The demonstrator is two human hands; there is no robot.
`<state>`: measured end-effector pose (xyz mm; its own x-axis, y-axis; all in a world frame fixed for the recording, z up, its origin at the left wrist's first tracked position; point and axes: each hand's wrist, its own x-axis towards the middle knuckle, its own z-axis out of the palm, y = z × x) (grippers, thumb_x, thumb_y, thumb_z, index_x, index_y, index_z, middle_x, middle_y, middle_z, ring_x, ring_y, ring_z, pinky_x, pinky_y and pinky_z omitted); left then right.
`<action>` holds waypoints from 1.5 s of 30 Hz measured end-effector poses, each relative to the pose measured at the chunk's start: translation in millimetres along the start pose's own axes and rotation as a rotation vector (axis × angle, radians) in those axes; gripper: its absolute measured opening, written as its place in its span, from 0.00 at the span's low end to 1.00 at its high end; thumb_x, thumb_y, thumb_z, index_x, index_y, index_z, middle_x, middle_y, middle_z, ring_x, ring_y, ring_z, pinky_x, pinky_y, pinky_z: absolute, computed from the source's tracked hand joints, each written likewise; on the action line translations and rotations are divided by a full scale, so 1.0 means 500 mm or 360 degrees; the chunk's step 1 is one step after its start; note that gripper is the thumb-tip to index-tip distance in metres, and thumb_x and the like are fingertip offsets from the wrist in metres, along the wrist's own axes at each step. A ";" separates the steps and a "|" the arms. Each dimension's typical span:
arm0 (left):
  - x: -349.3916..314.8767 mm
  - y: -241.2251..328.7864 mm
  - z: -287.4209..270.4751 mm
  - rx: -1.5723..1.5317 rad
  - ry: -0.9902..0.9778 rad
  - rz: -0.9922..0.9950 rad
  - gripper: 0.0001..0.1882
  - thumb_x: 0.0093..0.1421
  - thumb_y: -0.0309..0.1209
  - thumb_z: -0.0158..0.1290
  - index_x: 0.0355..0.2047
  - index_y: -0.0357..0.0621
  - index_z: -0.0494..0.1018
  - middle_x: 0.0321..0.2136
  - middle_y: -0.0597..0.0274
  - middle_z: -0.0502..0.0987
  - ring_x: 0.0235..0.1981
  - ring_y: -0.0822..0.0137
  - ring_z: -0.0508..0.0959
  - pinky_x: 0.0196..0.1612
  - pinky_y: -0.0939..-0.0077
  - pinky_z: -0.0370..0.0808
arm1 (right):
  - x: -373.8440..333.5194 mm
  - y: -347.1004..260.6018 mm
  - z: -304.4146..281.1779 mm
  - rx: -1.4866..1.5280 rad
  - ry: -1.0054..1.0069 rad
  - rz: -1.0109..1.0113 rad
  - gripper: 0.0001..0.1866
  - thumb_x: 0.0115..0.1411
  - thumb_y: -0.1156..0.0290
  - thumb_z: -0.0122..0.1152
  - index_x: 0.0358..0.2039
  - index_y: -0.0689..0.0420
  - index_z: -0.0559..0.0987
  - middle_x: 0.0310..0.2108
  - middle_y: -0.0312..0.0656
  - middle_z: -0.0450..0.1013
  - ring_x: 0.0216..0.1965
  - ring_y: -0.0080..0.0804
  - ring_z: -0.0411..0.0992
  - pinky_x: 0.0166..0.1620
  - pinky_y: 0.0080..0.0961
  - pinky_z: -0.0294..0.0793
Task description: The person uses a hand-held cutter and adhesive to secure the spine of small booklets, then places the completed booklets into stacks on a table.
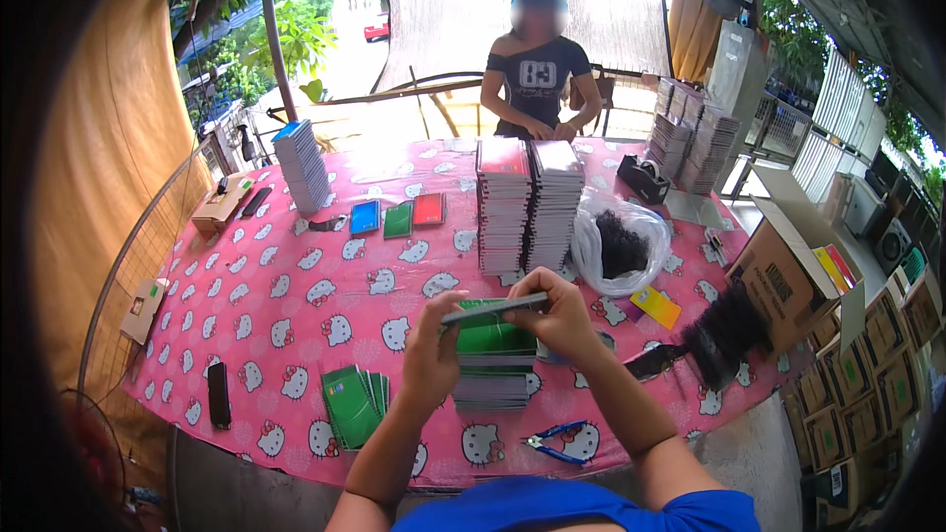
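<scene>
Head view: a pink table spreads wide, a carton at its right edge. Two tall stacks of notebooks stand beyond a shorter green-topped pile; left of that lie fanned green notebooks. Left hand and right hand grip one notebook by its ends, over the pile. Pliers lie nearby.

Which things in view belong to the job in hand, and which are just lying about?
Apparently belonging:
notebook, held in left hand and right hand
green notebook stack beneath
fanned green notebooks
probably blue-handled pliers, black coils

Apparently lying about:
black oblong object, near left
tape dispenser
yellow card
</scene>
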<state>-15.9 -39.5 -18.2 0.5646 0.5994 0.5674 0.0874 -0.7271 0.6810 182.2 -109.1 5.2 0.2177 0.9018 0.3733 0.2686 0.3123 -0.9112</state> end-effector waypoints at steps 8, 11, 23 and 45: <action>0.066 0.099 0.051 0.1016 0.0158 0.0035 0.17 0.55 0.35 0.57 0.46 0.50 0.75 0.52 0.63 0.71 0.60 0.58 0.63 0.60 0.34 0.37 | -0.011 0.044 0.040 -0.0230 0.0295 -0.0297 0.17 0.49 0.77 0.65 0.38 0.61 0.71 0.35 0.46 0.72 0.39 0.35 0.71 0.43 0.26 0.69; 0.081 0.075 0.049 0.0721 0.0104 -0.0047 0.09 0.54 0.33 0.58 0.35 0.46 0.80 0.35 0.67 0.80 0.44 0.66 0.74 0.57 0.54 0.51 | -0.061 0.068 -0.056 -0.0817 0.0300 -0.0500 0.22 0.45 0.71 0.70 0.42 0.60 0.75 0.41 0.48 0.73 0.42 0.43 0.73 0.46 0.32 0.71; 0.089 0.076 0.062 0.0650 0.0282 0.0094 0.06 0.52 0.36 0.61 0.31 0.56 0.82 0.32 0.72 0.79 0.47 0.65 0.71 0.58 0.40 0.43 | -0.292 0.339 -0.387 -0.1538 0.0841 0.0652 0.12 0.48 0.77 0.65 0.36 0.63 0.79 0.34 0.46 0.73 0.34 0.37 0.75 0.39 0.28 0.74; 0.080 0.068 0.057 0.0393 0.0242 0.0056 0.10 0.50 0.42 0.62 0.31 0.55 0.82 0.23 0.76 0.77 0.32 0.72 0.68 0.42 0.68 0.54 | -0.016 -0.057 -0.102 -0.0250 -0.0234 0.0108 0.09 0.54 0.73 0.64 0.35 0.62 0.78 0.27 0.36 0.72 0.28 0.21 0.70 0.35 0.18 0.70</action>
<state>33.2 -49.7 14.6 0.4427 0.6020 0.6646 0.2773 -0.7967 0.5369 220.6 -140.2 36.9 0.1045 0.9566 0.2720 0.4033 0.2092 -0.8908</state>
